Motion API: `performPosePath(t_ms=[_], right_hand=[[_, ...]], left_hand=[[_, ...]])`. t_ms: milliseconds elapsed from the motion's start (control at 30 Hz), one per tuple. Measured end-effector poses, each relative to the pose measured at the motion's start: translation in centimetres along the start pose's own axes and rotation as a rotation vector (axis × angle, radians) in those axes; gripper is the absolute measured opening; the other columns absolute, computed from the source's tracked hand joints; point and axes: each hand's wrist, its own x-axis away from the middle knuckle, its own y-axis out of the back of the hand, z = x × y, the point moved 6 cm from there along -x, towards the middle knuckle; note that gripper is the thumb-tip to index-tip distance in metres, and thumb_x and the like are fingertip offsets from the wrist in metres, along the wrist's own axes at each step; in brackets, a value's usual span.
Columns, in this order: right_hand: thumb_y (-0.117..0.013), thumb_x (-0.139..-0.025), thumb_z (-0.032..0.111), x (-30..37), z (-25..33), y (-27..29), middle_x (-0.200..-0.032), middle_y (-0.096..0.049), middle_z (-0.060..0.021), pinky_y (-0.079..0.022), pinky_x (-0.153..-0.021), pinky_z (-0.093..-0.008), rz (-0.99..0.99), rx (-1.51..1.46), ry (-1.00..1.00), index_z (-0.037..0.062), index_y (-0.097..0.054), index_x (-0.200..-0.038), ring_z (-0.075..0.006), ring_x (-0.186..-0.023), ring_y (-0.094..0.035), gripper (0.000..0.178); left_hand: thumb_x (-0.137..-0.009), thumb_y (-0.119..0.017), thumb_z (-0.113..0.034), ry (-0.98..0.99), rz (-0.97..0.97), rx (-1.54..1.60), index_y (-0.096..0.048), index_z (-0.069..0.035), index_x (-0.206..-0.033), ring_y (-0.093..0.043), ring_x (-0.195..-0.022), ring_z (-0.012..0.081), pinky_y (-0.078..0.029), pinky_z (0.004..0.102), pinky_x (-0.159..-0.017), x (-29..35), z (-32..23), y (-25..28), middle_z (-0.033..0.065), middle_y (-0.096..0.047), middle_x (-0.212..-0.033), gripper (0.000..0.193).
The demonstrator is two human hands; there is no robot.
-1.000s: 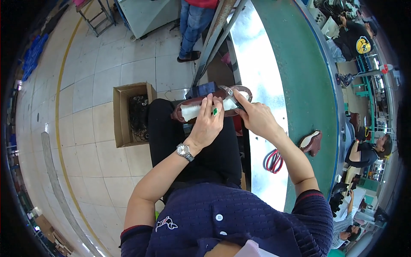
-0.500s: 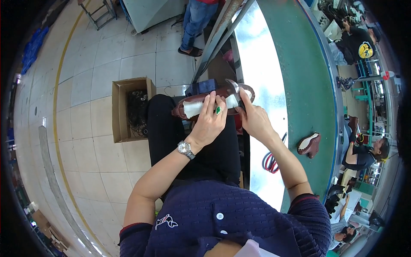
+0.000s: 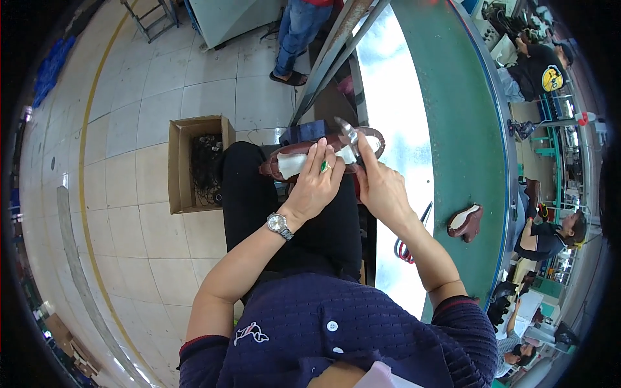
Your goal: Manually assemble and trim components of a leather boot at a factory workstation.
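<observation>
A brown shoe upper [image 3: 279,169] lies bottom side up across my knees, its sole side pale and white. My left hand [image 3: 315,179] rests on it with the fingers stretched flat across the white part, the thumb hidden. Over the right end of the shoe, my right hand [image 3: 385,194] is closed round the dark handle of a hammer [image 3: 348,130], whose curved metal head is tilted and slightly blurred. A blue block-like object [image 3: 304,132] stands just behind the shoe.
An open cardboard box [image 3: 182,169] with dark tangled material stands on the floor to the left. On the green conveyor belt [image 3: 456,110] at right lies another brown shoe [image 3: 466,223]. Red-and-black-handled scissors [image 3: 403,251] lie on the metal ledge [image 3: 394,97]. Several people work nearby.
The hammer has shifted slightly left and its head has turned. My right hand moved with it. My left hand stays on the shoe; the other shoe has slid slightly nearer on the belt.
</observation>
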Motion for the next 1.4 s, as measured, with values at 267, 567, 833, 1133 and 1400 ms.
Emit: performPosePath(t_ms=[267,567,833,1133,1400], right_hand=[[-0.055,-0.091,0.011,-0.3,1.1,0.0,-0.068,-0.064,-0.0188,-0.05,-0.052,-0.047,0.086,0.045,0.082,0.0164,-0.025,-0.15,-0.0385,-0.06,-0.064,0.066],[-0.054,-0.091,0.012,-0.2,2.9,-1.1,-0.072,-0.066,-0.0217,-0.051,-0.053,-0.0456,0.007,-0.042,0.1,0.0161,-0.026,-0.149,-0.0383,-0.058,-0.064,0.064],[-0.054,-0.092,0.012,-0.3,3.7,-2.0,-0.068,-0.064,-0.0198,-0.05,-0.051,-0.046,0.013,-0.083,0.131,0.015,-0.026,-0.149,-0.0375,-0.056,-0.063,0.064],[-0.055,-0.092,0.014,-0.4,4.6,-2.4,-0.065,-0.063,-0.0194,-0.05,-0.053,-0.0483,-0.015,-0.123,0.087,0.0144,-0.028,-0.148,-0.0378,-0.06,-0.065,0.062],[-0.057,-0.089,0.011,0.1,0.3,0.9,-0.088,-0.065,-0.0262,-0.05,-0.07,-0.0519,-0.146,-0.146,0.112,0.0108,-0.037,-0.141,-0.0456,-0.075,-0.064,0.056]], left_hand=[[-0.083,-0.053,-0.005,0.174,0.302,-0.231,-0.05,0.012,-0.128,-0.047,-0.125,0.0373,-0.031,0.0436,-0.112,-0.2,2.0,2.4,0.0252,-0.055,-0.125,0.049],[-0.079,-0.061,-0.005,0.131,0.149,-0.164,-0.054,0.012,-0.124,-0.048,-0.126,0.0366,-0.037,0.0405,-0.11,1.8,2.1,1.9,0.0261,-0.053,-0.131,0.049],[-0.065,-0.083,-0.013,0.498,0.123,0.263,-0.041,-0.004,-0.141,-0.054,-0.117,0.0334,-0.04,0.0431,-0.104,2.3,6.1,5.2,0.0164,-0.059,-0.123,0.088],[-0.067,-0.083,-0.012,0.556,0.104,0.57,-0.031,-0.008,-0.147,-0.062,-0.106,0.0318,-0.05,0.0364,-0.09,2.8,7.5,4.7,0.0139,-0.064,-0.121,0.096],[-0.066,-0.086,-0.019,0.504,0.212,0.753,-0.006,-0.015,-0.155,-0.049,-0.127,0.0322,-0.041,0.0395,-0.105,3.0,9.6,5.3,0.0176,-0.042,-0.147,0.119]])
